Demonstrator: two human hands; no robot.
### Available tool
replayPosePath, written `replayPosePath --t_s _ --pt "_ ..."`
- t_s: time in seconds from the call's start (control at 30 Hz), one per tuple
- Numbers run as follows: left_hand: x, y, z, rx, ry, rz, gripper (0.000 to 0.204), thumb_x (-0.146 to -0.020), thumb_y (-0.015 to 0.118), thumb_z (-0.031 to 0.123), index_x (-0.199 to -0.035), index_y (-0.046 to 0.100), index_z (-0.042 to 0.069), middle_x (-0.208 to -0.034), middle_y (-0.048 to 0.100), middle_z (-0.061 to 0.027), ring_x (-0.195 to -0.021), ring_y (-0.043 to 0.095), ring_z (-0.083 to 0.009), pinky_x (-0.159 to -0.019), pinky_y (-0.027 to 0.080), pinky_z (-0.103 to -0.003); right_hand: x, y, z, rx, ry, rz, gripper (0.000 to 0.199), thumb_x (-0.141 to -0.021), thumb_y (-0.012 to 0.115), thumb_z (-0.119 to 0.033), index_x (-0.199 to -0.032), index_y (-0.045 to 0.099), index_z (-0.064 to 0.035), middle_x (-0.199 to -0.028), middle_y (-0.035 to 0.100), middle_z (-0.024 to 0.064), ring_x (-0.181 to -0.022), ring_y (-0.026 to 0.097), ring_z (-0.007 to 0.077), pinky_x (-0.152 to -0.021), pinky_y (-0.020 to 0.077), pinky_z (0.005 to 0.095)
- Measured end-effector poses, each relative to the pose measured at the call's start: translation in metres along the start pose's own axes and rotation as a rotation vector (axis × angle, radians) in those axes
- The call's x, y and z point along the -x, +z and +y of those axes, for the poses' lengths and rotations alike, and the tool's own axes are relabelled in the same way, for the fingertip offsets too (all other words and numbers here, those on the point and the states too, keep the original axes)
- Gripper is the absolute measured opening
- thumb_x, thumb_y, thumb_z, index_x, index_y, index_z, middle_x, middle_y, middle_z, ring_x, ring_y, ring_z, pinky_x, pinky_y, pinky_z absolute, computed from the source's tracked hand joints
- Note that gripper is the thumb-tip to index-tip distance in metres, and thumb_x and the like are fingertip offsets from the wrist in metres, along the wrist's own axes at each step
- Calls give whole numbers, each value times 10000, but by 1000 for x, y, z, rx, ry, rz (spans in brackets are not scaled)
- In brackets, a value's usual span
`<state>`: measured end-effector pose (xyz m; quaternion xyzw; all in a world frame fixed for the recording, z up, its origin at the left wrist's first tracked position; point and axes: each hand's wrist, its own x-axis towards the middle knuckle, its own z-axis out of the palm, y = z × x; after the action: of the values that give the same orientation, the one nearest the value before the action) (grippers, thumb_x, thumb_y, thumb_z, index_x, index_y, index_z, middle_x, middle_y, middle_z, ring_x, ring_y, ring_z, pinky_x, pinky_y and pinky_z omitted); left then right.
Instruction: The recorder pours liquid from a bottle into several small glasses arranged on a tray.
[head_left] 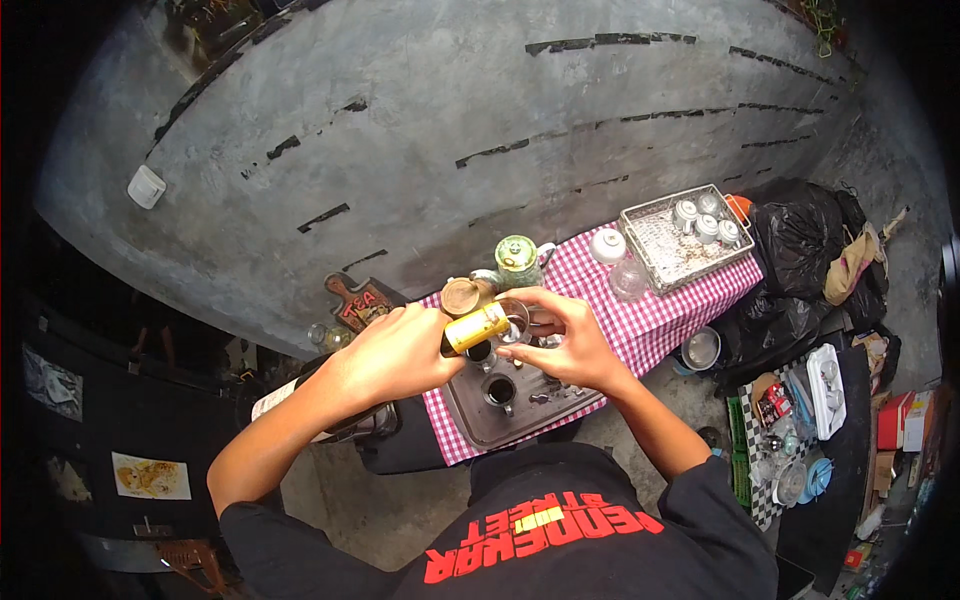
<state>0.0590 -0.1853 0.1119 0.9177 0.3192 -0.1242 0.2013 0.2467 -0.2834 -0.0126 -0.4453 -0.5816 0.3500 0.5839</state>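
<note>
- Two hands work over the grey tray (470, 415) on the checked cloth (660, 310).
- Left hand (395, 350) wraps its fingers around a yellow can (476, 328), tipped spout-down over the tray.
- Right hand (570, 340) pinches a clear glass (515, 318) by the rim, just beside the can.
- Two dark-filled cups (498, 390) sit on the tray below.
- Pouring goes best slowly, I judge, with the glass steady and close under the can.

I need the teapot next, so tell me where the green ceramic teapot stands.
In the head view, the green ceramic teapot stands at the far edge of the red-checked tablecloth, just beyond the person's hands, left of the white bowl.
</note>
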Motion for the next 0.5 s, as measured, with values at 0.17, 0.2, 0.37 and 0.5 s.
replayPosePath --t_s 0.17,0.2,0.37,0.5 --pt "1 0 2 14 9 1 265 -758 619 184 -852 656 -61 -732 643 -273 -761 671 -407 -717 529 -465 0 0 1 -8 -10 0 575 -759 837 -102 -1247 568 41 -1181 668 173 -1089 663 223 -946 544 359" --pt "1 0 2 14 8 1 265 -758 619 184 -852 656 -61 -732 643 -273 -761 671 -407 -717 529 -465 0 0 1 -6 -5 -1 575 -759 838 -102 -1246 568 41 -1183 667 173 -1088 664 221 -944 545 359" --pt "1 2 1 -1 15 21 266 -758 618 184 -854 658 -61 -736 643 -276 -764 671 -409 -718 528 -465 1 0 -1 2 -4 -7 572 -758 839 -107 -1242 571 40 -1181 669 171 -1083 666 218 -937 549 356" --pt "1 0 5 0 5 11 267 -759 617 184 -858 661 -60 -741 644 -278 -771 670 -411 -724 528 -467 2 -1 1 26 -28 -3 567 -760 839 -110 -1237 573 42 -1170 673 169 -1079 667 214 -936 549 352"
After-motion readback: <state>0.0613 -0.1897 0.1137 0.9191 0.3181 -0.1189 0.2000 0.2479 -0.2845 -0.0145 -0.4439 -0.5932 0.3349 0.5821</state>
